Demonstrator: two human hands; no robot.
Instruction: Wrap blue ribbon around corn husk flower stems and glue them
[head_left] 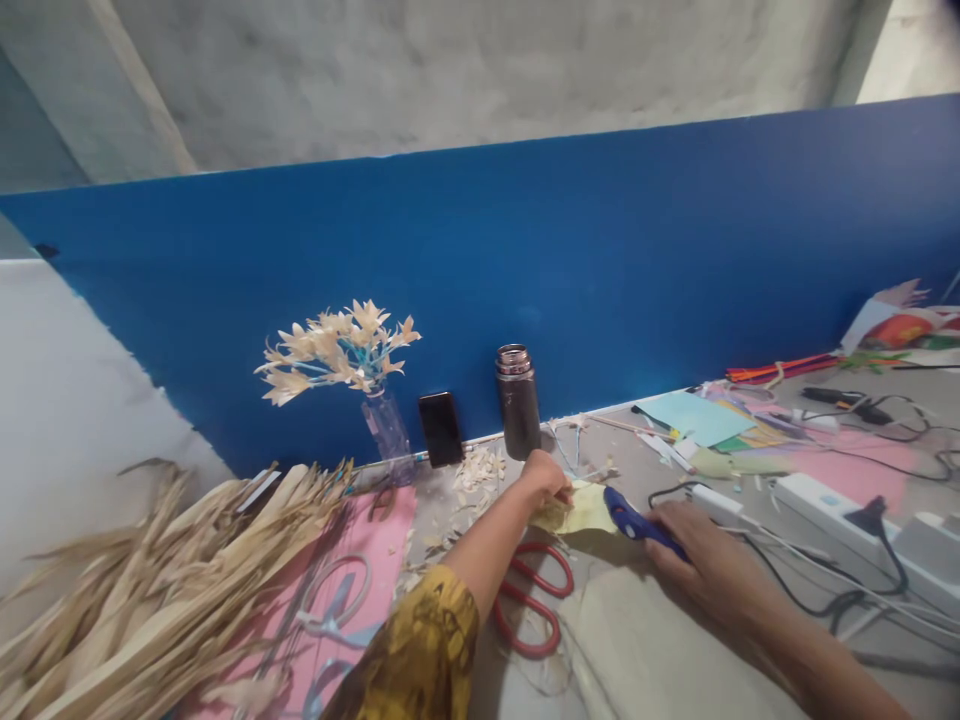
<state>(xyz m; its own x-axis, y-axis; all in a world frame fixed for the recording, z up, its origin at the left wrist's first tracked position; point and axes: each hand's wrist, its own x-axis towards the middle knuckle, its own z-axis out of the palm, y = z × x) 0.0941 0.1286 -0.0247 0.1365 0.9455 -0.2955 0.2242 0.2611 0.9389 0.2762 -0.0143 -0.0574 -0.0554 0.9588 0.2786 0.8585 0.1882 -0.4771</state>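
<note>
My left hand (551,482) is closed, fingertips pinched over the left part of a small pale yellow sheet (591,508). Whatever lies between those fingers is hidden. In my right hand (686,548) is a blue glue gun (643,526), its front end at the sheet's right edge. Below my left wrist, red-handled scissors (534,602) lie on the table. Pale husk scraps (480,468) are scattered left of the hand. A dark, uncapped flask (519,405) stands just behind it.
Pale husk flowers (341,350) stand in a clear bottle (388,430) beside a phone (441,430) leaning on the blue partition (465,260). Dry husks (172,580) and pink paper (382,560) cover the left. A power strip (832,515) with tangled cords lies right.
</note>
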